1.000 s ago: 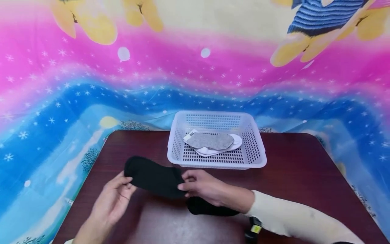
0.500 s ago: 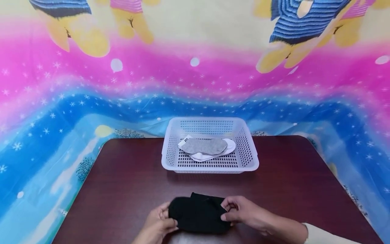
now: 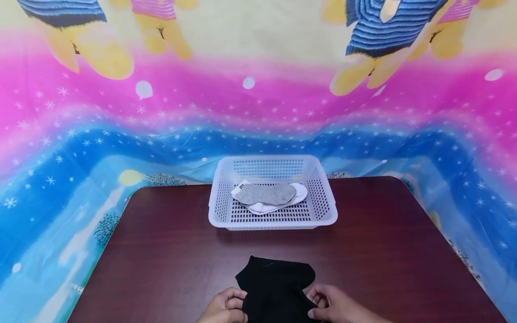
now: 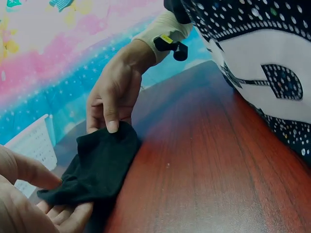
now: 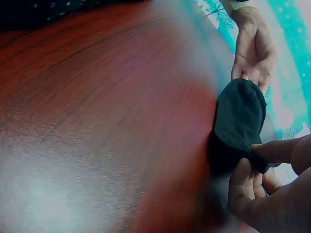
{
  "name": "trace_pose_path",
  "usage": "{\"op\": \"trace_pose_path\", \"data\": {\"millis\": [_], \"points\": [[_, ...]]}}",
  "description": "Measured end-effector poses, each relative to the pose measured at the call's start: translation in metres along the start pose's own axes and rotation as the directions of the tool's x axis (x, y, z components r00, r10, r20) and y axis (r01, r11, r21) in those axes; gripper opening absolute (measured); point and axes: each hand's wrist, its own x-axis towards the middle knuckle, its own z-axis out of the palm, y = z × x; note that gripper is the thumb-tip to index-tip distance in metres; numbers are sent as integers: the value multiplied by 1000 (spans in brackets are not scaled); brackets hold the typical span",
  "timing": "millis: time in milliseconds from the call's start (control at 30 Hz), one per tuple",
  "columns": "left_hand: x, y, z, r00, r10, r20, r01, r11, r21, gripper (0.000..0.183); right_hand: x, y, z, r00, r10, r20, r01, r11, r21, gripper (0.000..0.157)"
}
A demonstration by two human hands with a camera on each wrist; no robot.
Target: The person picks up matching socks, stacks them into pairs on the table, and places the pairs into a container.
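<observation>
In the head view, a black sock [image 3: 278, 307] is stretched between my two hands at the bottom edge. My left hand [image 3: 226, 307] pinches its left side, and my right hand [image 3: 331, 305] pinches the right side. Just beyond it lies another black sock [image 3: 278, 271] on the table; the two overlap and their border is hard to make out. The left wrist view shows the held sock [image 4: 99, 167] with thumbs on top at both ends. From the right wrist, the sock [image 5: 240, 116] hangs between both hands, slightly above the tabletop.
A white perforated plastic basket [image 3: 272, 224] stands at the back of the dark red wooden table [image 3: 161, 251]. Inside it a grey sock [image 3: 264, 194] lies over white socks [image 3: 300, 192]. A patterned cloth backdrop [image 3: 258, 112] surrounds the table's far sides.
Both hands have brought the held black sock down and right from the left of the table, then nearer the bottom edge. More of the other black sock now shows beyond it.
</observation>
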Motion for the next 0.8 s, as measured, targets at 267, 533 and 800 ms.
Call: {"op": "trace_pose_path", "data": {"millis": [267,533,800], "points": [[5,-8,4,990,9,-143,14,988,154,27,-6,11,1,996,7,-94,-16,995,-103,21],[4,-6,-1,975,40,-217,6,978,208,23,-7,15,-1,987,39,-157,-68,980,-189,25],[1,-8,-2,969,66,-236,16,943,332,30,-9,15,2,986,-15,-169,-36,956,-293,29]]}}
